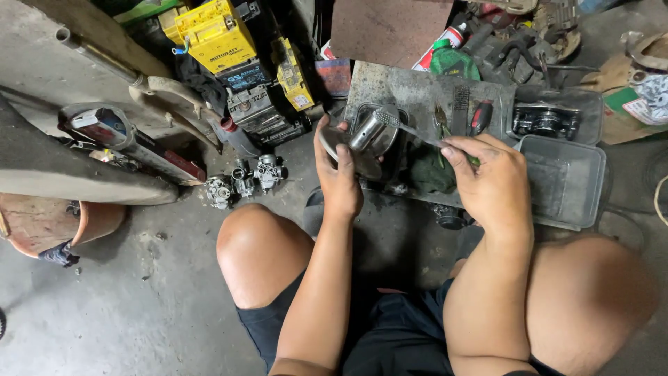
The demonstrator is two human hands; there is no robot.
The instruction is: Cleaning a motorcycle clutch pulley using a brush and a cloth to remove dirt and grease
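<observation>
left hand [339, 174] grip closed on metal piston [369, 132], held over the grey tray [417, 90]. right hand [490, 184] pinches wire brush [410, 129]; brush's long axis runs up-left, head touching piston

One head-worn camera looks steeply down, close over the squatting person's knees, at the workshop floor [139, 306].

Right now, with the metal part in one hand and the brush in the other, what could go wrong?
1. The left hand holds the shiny metal part only by its edge, above a dark tray; it might slip.
2. The right hand works a thin brush close to the left fingers; bristles could scrape them.
</observation>
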